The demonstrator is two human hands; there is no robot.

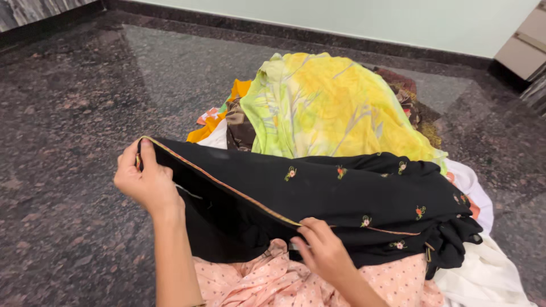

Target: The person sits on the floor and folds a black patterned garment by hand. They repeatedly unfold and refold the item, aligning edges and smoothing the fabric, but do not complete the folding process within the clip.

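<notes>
Dark speckled granite makes up the floor (68,113), polished enough to carry a pale sheen near the wall, and on it lies a heap of clothes. Largest in that heap is a yellow-green garment (324,108), thin and softly printed, draped over brown and orange pieces behind it, with a white cloth (483,273) spilling out at the right. Across the front of the pile stretches the black fabric (352,193), light and matte, dotted with small embroidered flowers and edged by a narrow gold-and-red border (227,187). It rests over the person's lap, above a peach dotted garment (267,281). The step in hand looks like drawing that border taut to find a straight edge: the left hand (145,179) pinches the corner of the border up and out to the side, and the right hand (321,250) is closed on the same edge lower down, well apart from the left. How firmly the right fingers grip is hard to tell, since the folds hide them. A next move would call for keeping the slippery cloth level between both hands so the trim stays untwisted.
</notes>
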